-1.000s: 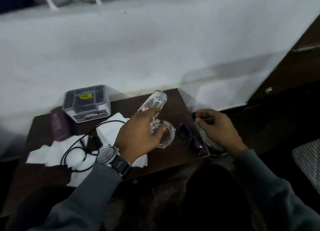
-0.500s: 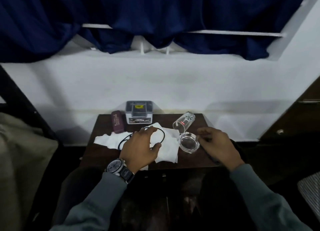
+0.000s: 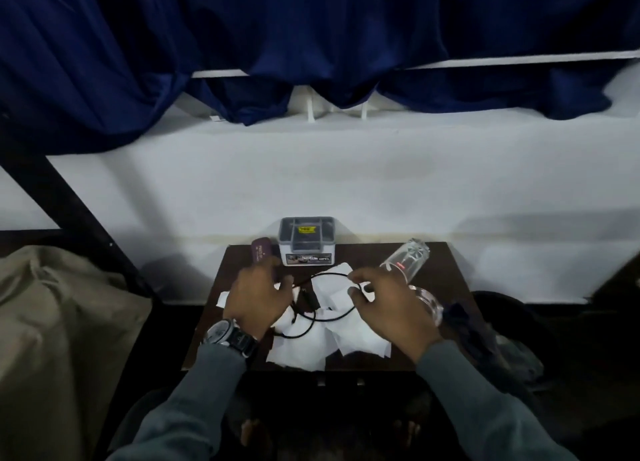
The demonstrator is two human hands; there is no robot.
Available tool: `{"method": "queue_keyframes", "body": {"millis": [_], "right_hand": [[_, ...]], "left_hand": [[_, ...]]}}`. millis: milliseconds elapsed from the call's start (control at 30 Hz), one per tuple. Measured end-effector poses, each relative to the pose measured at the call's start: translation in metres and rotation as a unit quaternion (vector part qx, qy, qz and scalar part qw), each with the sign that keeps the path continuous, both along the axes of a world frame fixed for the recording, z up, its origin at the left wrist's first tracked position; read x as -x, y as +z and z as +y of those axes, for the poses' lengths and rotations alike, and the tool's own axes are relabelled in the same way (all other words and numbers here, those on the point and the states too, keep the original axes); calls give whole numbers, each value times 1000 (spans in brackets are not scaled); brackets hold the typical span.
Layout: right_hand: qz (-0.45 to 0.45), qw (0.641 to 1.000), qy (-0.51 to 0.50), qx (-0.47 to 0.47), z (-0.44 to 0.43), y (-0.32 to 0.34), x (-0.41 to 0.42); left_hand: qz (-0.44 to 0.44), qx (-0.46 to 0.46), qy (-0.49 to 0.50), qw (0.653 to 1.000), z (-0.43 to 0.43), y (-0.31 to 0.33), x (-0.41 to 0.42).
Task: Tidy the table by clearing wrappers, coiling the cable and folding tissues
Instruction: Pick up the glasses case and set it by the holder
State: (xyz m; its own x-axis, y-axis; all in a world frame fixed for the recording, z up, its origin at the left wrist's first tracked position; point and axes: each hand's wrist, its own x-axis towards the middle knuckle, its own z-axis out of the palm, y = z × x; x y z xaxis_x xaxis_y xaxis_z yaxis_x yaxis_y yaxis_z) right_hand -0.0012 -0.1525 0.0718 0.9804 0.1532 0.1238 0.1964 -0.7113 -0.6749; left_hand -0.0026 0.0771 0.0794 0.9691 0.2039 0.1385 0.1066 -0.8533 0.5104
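A thin black cable (image 3: 329,276) lies in loose loops over several crumpled white tissues (image 3: 311,343) in the middle of a small dark table (image 3: 440,263). My left hand (image 3: 258,296), a watch on its wrist, pinches the cable near its left end. My right hand (image 3: 389,304) pinches the cable's loop at its right side. Part of the cable runs under both hands and is hidden.
A clear glass (image 3: 407,259) lies tipped on its side at the table's back right, a glass ashtray (image 3: 429,303) beside my right hand. A grey box (image 3: 307,240) and a maroon case (image 3: 261,251) stand at the back. Dark sunglasses (image 3: 457,317) hang off the right edge.
My right hand has moved left from the table's right edge onto the cable. My left hand has shifted left and taken hold of the cable. The view has pulled back.
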Motion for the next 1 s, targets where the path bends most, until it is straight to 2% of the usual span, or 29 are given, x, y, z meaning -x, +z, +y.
{"method": "queue_keyframes", "body": {"millis": [133,267,400,500,633,733,833,933,1000], "right_hand": [[6,1000,15,-14,24,-22,-18],[12,1000,14,-10,30,-47,-24],[15,1000,20,15,27,-65,-30],[17,1000,12,4,25,-68,-34],[16,1000,15,-10,22,-72,-40],[18,1000,14,-18,18,-75,-42],[6,998,3,-62,14,-69,-43],[-2,985,23,-169,21,-53,-36],[10,972,70,-223,28,-41,-26]], "left_hand": [[34,-34,22,999,24,-28,-44],[52,-4,75,996,43,-53,-83],[73,4,80,994,52,-80,-122],[96,42,107,989,47,-84,-137],[99,47,135,985,50,-89,-144],[60,108,172,977,53,-75,-135],[11,212,187,959,44,-43,-115],[0,288,119,950,16,-15,-84],[-1,370,69,926,-12,-11,-59]]}}
